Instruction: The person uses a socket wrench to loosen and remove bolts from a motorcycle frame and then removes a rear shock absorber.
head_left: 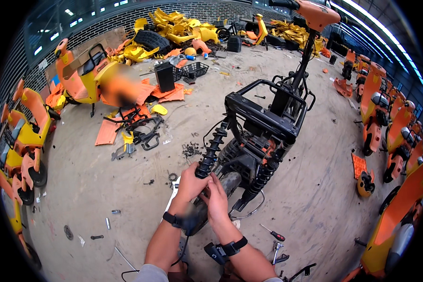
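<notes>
A stripped scooter frame (254,112) stands in front of me, black, with an orange handlebar cover (317,15) at its far end. My left hand (191,182) is closed round the lower end of the left coil-spring shock absorber (215,146). Beside it, my right hand (216,196) has its fingers bent in close to the shock's lower mount, next to the rear wheel (231,181). What those fingers pinch is hidden behind the hand. The right shock absorber (262,177) is untouched. Black straps with small devices circle both wrists.
On the floor lie a screwdriver (277,235), a ratchet wrench (276,250), a silver socket (108,223) and scattered small bolts (191,150). Orange and yellow scooters line the left and right sides. Yellow body panels (176,28) are heaped against the back wall.
</notes>
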A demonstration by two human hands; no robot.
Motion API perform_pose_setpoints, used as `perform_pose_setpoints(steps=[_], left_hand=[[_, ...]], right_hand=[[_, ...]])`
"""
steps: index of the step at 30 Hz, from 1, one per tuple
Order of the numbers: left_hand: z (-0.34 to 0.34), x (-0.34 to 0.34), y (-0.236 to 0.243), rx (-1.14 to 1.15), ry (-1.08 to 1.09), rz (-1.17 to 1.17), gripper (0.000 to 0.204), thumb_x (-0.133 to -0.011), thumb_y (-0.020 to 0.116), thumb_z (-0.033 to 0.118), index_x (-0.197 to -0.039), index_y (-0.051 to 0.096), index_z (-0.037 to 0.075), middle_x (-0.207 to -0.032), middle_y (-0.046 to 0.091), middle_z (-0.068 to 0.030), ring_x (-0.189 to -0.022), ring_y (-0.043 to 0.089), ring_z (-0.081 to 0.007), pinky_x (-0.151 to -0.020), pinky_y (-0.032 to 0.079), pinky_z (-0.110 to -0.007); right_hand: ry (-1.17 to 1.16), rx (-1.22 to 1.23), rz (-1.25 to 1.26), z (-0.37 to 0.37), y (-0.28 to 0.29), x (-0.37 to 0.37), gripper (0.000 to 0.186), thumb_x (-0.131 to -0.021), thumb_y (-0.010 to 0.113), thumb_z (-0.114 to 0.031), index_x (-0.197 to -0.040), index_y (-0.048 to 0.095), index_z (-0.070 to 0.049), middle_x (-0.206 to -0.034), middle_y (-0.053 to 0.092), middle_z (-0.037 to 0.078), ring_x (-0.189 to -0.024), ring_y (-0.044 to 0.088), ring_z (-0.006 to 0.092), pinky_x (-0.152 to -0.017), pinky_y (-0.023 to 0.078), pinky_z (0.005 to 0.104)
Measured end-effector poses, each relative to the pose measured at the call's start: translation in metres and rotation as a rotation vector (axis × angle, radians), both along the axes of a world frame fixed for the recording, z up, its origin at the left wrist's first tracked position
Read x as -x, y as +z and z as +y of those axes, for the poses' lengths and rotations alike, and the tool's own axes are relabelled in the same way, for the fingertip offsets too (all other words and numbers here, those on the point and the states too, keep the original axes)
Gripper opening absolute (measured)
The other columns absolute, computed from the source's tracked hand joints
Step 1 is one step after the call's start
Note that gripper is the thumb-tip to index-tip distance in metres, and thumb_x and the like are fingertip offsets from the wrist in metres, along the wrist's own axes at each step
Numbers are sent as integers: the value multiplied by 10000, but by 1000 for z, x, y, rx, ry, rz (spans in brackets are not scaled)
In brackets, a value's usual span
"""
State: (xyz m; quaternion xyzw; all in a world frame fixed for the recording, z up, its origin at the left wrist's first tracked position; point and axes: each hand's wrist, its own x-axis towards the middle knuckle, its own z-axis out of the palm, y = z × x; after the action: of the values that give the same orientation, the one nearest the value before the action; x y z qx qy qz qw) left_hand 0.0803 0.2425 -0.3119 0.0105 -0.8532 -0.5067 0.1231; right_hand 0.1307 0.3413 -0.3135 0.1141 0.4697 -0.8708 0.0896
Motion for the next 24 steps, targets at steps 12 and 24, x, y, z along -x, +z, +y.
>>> perform_pose_setpoints(steps=[12,24], left_hand=[[-28,30,31,135,-167,-247,387,-687,727,245,-871,598,-71,-677,609,-112,-634,593,-160,-591,489,-330],[-9,45,-20,104,-93,-85,269,-689,703,173,-813,612,-48,-662,621,-77,-606,590,-145,-578,488,-316]], right_hand=[[53,106,-27,-16,15,-20,562,-994,454,-246,-1482,265,-40,-1426,439,122,-1245,489,248,-996,429,374],[-104,58,40,5,16,-27,493,-971,494,-217,-1405,374,-18,-1314,516,116,-1157,534,195,-923,462,344]])
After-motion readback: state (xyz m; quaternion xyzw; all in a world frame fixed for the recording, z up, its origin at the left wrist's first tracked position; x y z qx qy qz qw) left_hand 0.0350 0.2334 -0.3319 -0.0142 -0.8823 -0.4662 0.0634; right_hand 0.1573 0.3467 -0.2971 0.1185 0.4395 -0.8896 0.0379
